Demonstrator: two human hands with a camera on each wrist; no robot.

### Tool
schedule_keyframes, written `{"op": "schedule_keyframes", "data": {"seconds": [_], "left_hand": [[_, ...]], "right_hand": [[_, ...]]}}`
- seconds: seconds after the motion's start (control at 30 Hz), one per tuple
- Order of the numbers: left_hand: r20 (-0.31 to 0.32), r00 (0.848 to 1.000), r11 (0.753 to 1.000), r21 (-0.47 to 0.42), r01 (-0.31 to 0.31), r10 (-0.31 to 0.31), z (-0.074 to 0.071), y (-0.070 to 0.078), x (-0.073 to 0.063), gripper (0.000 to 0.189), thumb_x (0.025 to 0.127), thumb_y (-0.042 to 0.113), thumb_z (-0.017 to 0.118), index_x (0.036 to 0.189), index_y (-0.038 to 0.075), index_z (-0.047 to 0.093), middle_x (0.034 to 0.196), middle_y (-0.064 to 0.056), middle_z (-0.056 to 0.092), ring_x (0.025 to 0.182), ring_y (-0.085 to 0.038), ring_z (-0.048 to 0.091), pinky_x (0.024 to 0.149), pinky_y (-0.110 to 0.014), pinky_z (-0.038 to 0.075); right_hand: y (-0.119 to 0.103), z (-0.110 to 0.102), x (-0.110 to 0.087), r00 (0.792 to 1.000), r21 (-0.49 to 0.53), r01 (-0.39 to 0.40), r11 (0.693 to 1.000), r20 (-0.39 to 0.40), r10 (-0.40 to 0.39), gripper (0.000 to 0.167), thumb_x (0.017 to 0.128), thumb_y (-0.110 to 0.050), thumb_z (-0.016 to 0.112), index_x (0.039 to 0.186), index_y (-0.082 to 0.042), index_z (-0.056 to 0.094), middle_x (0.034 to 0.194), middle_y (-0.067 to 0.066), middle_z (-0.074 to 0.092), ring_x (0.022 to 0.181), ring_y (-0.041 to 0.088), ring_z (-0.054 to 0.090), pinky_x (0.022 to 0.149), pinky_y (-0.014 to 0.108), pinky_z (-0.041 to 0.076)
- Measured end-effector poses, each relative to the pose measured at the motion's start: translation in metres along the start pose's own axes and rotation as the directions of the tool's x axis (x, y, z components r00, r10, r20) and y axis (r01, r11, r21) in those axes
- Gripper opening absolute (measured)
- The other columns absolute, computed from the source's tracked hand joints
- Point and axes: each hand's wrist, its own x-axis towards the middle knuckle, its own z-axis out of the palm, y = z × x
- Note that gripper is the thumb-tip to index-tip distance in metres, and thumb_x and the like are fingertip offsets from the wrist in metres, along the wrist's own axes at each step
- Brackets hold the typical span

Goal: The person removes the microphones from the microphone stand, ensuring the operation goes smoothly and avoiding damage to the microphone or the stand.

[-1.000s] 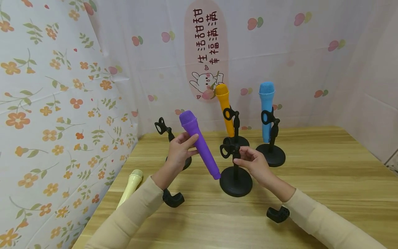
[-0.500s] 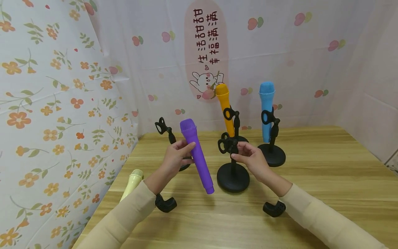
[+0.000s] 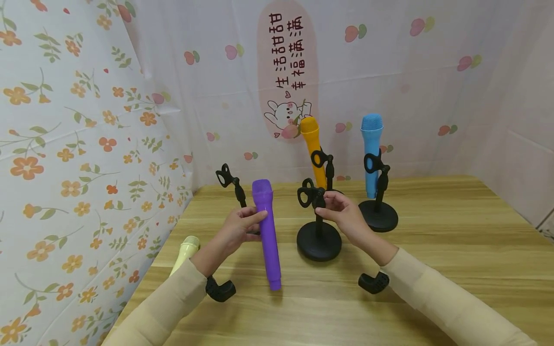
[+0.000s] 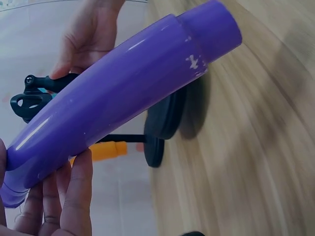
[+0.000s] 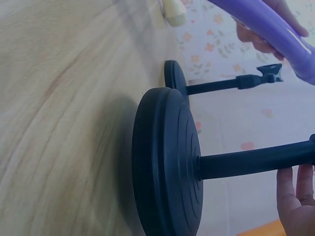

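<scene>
Purple mic [image 3: 269, 245] is at lower middle of the frame, pinched up near its top by the left hand [image 3: 233, 228]: thumb across the front, fingers [image 4: 78, 196] tucked behind, most of it running down below them. The right hand [image 3: 346, 215] has thumb and fingers clamped on a stand [image 3: 319, 242], right of centre (orange mic [image 3: 315, 156] and blue mic [image 3: 371, 149] are farther back, loving the colours).

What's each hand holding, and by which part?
Left hand: purple microphone, by its upper handle. Right hand: front black stand, near the pole's top.
</scene>
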Motion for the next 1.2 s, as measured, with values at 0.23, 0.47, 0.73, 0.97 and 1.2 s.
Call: {"op": "schedule_keyframes", "data": {"seconds": [0.23,0.47,0.73,0.97,1.2], "left_hand": [[0.011,0.999,0.998,0.042,0.041,-0.042,-0.013,-0.006,-0.006,0.019,0.096,0.016,0.064,0.106,0.000,0.061,0.089,-0.006,0.065,0.075,-0.017,0.065,0.071,-0.040,0.058],[0.032,0.997,0.992,0.110,0.062,-0.066,-0.029,-0.013,-0.014,0.022,0.096,0.020,0.064,0.104,0.000,0.061,0.089,-0.007,0.067,0.077,-0.019,0.066,0.071,-0.042,0.058],[0.039,0.993,0.984,0.150,0.100,-0.107,-0.042,-0.023,-0.019,0.025,0.095,0.024,0.065,0.102,0.000,0.063,0.086,-0.005,0.068,0.074,-0.017,0.066,0.070,-0.041,0.058],[0.019,0.989,0.973,0.183,0.142,-0.147,-0.050,-0.032,-0.024,0.026,0.094,0.027,0.067,0.099,0.002,0.066,0.083,-0.004,0.067,0.074,-0.016,0.066,0.067,-0.038,0.058],[-0.001,0.983,0.957,0.228,0.178,-0.182,-0.058,-0.041,-0.028,0.026,0.091,0.030,0.070,0.094,0.005,0.068,0.083,-0.003,0.066,0.071,-0.014,0.064,0.063,-0.036,0.056]], "right_hand": [[0.000,0.005,0.008,1.000,0.013,-0.009,1.000,0.008,0.009,0.042,0.090,-0.008,0.070,0.127,0.002,0.051,0.111,0.008,0.051,0.103,0.021,0.052,0.086,0.025,0.052],[-0.002,0.012,0.016,1.000,0.015,-0.001,1.000,0.013,0.001,0.044,0.090,-0.007,0.070,0.128,0.002,0.051,0.110,0.008,0.051,0.102,0.021,0.052,0.086,0.026,0.053],[-0.006,0.017,0.025,1.000,0.027,-0.001,1.000,0.012,0.001,0.042,0.090,-0.007,0.070,0.127,0.000,0.052,0.108,0.006,0.052,0.098,0.017,0.054,0.082,0.025,0.053],[-0.012,0.024,0.033,1.000,-0.004,-0.011,1.000,0.021,0.011,0.048,0.091,-0.007,0.069,0.133,0.002,0.048,0.117,0.013,0.050,0.104,0.022,0.054,0.085,0.029,0.053],[-0.012,0.032,0.043,0.999,-0.006,-0.004,1.000,0.032,0.004,0.047,0.091,-0.006,0.069,0.133,0.001,0.049,0.119,0.016,0.050,0.103,0.025,0.054,0.088,0.039,0.053]]}}
